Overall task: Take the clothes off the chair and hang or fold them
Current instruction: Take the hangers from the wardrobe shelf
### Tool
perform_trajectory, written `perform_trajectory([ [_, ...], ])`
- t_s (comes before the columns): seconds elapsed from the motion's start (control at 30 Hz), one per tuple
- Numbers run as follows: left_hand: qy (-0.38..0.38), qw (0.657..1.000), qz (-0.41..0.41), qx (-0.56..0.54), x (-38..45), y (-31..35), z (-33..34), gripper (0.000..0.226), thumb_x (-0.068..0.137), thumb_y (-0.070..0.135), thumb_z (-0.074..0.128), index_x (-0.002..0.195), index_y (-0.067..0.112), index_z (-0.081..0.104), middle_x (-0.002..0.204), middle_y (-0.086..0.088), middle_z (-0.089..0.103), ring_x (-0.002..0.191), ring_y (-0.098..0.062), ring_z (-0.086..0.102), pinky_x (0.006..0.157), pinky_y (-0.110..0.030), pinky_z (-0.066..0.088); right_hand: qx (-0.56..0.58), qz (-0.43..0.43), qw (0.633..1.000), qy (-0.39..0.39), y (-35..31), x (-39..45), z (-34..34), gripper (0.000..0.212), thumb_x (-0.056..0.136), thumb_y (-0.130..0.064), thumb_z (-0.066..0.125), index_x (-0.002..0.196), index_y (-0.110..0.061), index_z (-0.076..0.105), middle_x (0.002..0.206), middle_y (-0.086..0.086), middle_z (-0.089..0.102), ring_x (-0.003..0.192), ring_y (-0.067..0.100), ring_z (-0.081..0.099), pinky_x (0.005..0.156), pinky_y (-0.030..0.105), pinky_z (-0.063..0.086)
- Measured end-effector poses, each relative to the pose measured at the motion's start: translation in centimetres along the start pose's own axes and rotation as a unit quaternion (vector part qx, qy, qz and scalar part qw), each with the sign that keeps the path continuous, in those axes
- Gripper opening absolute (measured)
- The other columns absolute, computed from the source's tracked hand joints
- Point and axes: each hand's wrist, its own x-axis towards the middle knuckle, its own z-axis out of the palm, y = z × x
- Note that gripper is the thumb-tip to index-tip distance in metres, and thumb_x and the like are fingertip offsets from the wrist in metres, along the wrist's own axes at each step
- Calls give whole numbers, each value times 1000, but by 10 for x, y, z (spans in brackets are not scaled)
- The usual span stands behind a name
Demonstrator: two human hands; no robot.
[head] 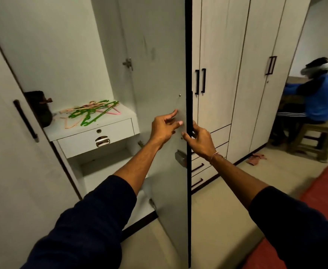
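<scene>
Both hands work the open wardrobe door, likely to reach hangers.

Hangers [90, 112] lie heaped on the shelf's front edge; left hand [164, 129] touches the wardrobe door [155, 74] with loose fingers, right hand [199, 139] grips its edge. No chair or clothes visible.

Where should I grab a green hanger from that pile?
Take a green hanger by its straight bar that pokes toward the shelf's front edge, coming from the front, above the drawer. The hooks look tangled with the pink hangers behind, so I'd curl fingers round the free bar and lift gently.
</scene>
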Motion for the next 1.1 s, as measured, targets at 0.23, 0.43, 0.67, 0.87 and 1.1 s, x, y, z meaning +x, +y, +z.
perform_trajectory([
  [0.23,-47,986,40,154,21,-4,44,68,95,-14,49,151,24,40,150,-4,49,135,-20,50,110,-30,39,-86,50,995,7,24,16,-34,50,103,-15,53,151,-15,41,135,11,62,116,33,64,100,42,53],
  [0.43,-79,973,46,214,34,-9,55,72,95,-13,44,153,29,36,156,-2,40,141,-20,42,110,-25,36,-137,73,988,12,37,27,-48,55,102,-2,42,154,-13,30,126,18,66,104,40,65,101,48,51],
  [0.67,-94,965,47,239,44,-21,50,73,96,-12,43,153,32,34,157,-3,38,142,-22,40,105,-19,32,-171,92,980,41,40,32,-42,49,100,0,45,147,3,32,113,21,65,96,34,64,87,39,55],
  [0.87,-68,967,42,243,47,-30,29,69,98,-10,45,152,31,35,157,-2,39,141,-21,42,104,-21,35,-203,-42,955,213,26,26,1,57,94,6,52,148,-1,38,152,23,40,142,37,38,115,41,37],
  [1.1,26,974,-20,226,37,-49,-44,61,99,-2,52,153,23,37,151,-5,47,133,-25,50,110,-45,43,-175,-107,974,101,-11,46,86,50,89,11,57,136,-5,54,143,17,50,132,32,50,102,38,50],
])
